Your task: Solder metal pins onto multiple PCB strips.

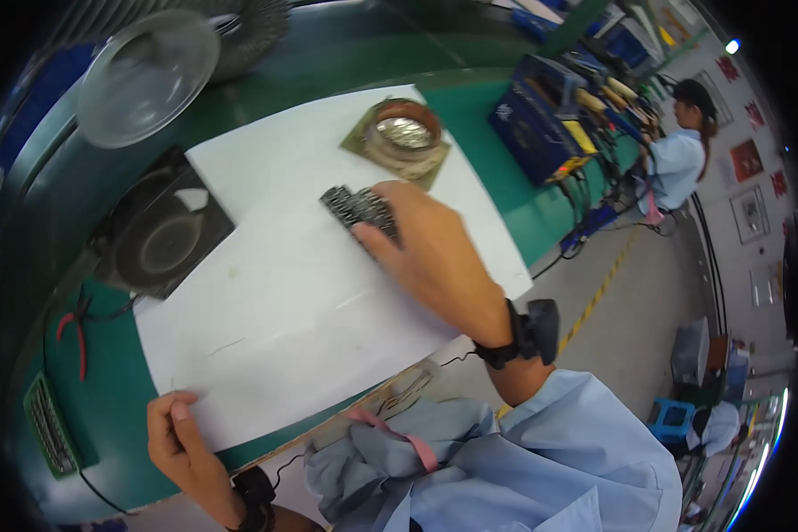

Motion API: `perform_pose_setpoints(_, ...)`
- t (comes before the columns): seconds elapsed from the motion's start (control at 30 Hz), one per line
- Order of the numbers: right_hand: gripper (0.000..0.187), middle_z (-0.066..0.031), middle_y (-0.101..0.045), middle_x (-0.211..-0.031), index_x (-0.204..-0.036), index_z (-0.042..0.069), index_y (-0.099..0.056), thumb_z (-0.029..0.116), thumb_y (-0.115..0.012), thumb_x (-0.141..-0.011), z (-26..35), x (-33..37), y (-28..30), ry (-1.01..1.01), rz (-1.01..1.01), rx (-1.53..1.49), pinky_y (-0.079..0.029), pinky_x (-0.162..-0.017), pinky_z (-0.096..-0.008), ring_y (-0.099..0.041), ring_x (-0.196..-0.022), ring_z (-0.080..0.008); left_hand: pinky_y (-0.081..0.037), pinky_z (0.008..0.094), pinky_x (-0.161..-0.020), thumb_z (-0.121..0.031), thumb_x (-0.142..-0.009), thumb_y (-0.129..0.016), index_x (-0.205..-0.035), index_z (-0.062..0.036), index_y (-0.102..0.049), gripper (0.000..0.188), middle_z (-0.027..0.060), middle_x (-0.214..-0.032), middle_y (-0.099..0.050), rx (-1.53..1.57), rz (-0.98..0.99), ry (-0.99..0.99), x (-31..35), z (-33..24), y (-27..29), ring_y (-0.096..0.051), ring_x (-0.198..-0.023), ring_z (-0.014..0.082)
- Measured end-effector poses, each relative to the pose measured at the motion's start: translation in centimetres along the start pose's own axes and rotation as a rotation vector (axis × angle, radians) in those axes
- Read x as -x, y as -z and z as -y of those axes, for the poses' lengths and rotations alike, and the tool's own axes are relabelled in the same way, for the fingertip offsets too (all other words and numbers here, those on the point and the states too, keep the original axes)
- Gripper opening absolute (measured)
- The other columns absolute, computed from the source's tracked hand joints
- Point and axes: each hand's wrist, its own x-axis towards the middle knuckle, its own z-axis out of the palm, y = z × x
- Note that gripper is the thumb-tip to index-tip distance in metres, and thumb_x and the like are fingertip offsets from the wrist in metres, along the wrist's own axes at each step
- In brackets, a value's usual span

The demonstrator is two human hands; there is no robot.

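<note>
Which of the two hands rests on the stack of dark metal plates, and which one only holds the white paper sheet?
The right hand rests on the dark plates. The left hand only presses the near corner of the white sheet.

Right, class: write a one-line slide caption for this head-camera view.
Right hand presses a dark metal stack on a white sheet; left hand pins its corner.
</note>
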Motion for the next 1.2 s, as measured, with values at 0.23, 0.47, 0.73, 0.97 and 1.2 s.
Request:
perform_pose_setpoints(0.23, 0.025, -0.0219, -0.065, -0.089, -0.106, -0.002, -0.063, 0.018, -0.064, -0.092, -0.4, 0.1, 0.5, -0.039, -0.062, 0.098, -0.049, -0.069, -0.0389, -0.063, -0.079, -0.0384, -0.030, 0.0226, -0.060, -0.010, -0.099, -0.048, -0.089, 0.0015, -0.059, 0.019, 0.0020, -0.079, -0.057, 0.016, 0.018, 0.092, -0.2, -1.0, -0.4, -0.041, -0.069, 0.0076)
perform_pose_setpoints(0.47, 0.022, -0.0185, -0.063, -0.078, -0.108, -0.002, -0.060, 0.014, -0.063, -0.093, 0.7, 0.1, 1.5, -0.028, -0.107, 0.084, -0.047, -0.061, -0.0363, -0.060, -0.066, -0.0338, -0.030, 0.0223, -0.060, -0.009, -0.099, -0.049, -0.089, 0.0017, -0.060, 0.018, 0.0016, -0.080, -0.058, 0.019, 0.013, 0.094, -0.2, -1.0, -0.2, -0.041, -0.069, 0.0074)
perform_pose_setpoints(0.73, 0.016, -0.0098, -0.059, -0.065, -0.101, 0.001, -0.057, 0.012, -0.065, -0.093, 6.8, 1.7, -3.1, 0.156, 0.158, -0.196, -0.041, -0.053, -0.0292, -0.053, -0.054, -0.0180, -0.031, 0.0226, -0.061, -0.009, -0.097, -0.051, -0.089, 0.0017, -0.061, 0.017, 0.0023, -0.080, -0.058, 0.062, -0.029, 0.105, -0.2, -0.6, -0.3, -0.042, -0.069, 0.0076)
perform_pose_setpoints(0.97, 0.013, -0.0054, -0.054, -0.063, -0.096, 0.002, -0.054, 0.011, -0.064, -0.094, 7.4, 2.1, -4.9, -0.029, 0.182, -0.440, -0.036, -0.051, -0.0266, -0.045, -0.054, -0.0100, -0.029, 0.0223, -0.057, -0.010, -0.096, -0.055, -0.089, -0.0016, -0.064, 0.014, -0.0006, -0.076, -0.058, 0.094, 0.003, -0.009, -0.4, -0.2, -0.5, -0.039, -0.063, 0.0065)
perform_pose_setpoints(1.2, 0.016, 0.0001, -0.052, -0.065, -0.105, 0.003, -0.053, 0.005, -0.063, -0.094, 8.4, 1.7, -5.0, -0.105, 0.290, -0.392, -0.031, -0.051, -0.0228, -0.042, -0.056, -0.0052, -0.031, 0.0220, -0.062, -0.008, -0.099, -0.050, -0.091, -0.0003, -0.060, 0.015, 0.0009, -0.082, -0.059, 0.092, 0.073, 0.025, -0.2, -0.5, 0.1, -0.042, -0.070, 0.0068)
